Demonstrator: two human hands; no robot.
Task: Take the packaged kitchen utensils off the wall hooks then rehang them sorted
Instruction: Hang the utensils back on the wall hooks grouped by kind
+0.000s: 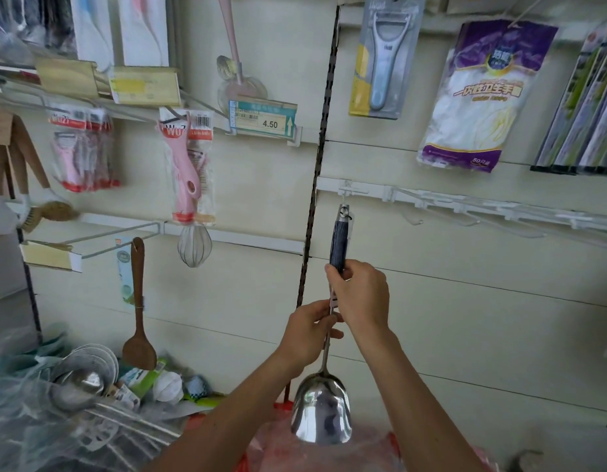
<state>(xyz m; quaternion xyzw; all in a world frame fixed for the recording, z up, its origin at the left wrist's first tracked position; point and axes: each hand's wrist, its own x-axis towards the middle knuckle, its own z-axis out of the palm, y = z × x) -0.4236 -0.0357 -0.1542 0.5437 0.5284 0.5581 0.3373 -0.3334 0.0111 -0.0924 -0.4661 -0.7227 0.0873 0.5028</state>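
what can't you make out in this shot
Head view:
- Whether the spatula loop is on the hook: too small to tell.
- Its mid shaft: covered by the right hand and left hand.
- Yellow tags: print blurred.
- Packs at right: cut by the frame edge.
- Pile lower left: blurred.

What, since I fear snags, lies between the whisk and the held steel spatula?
In the head view, only bare wall and a black slotted strip lie between the whisk and the spatula; nothing hangs there.
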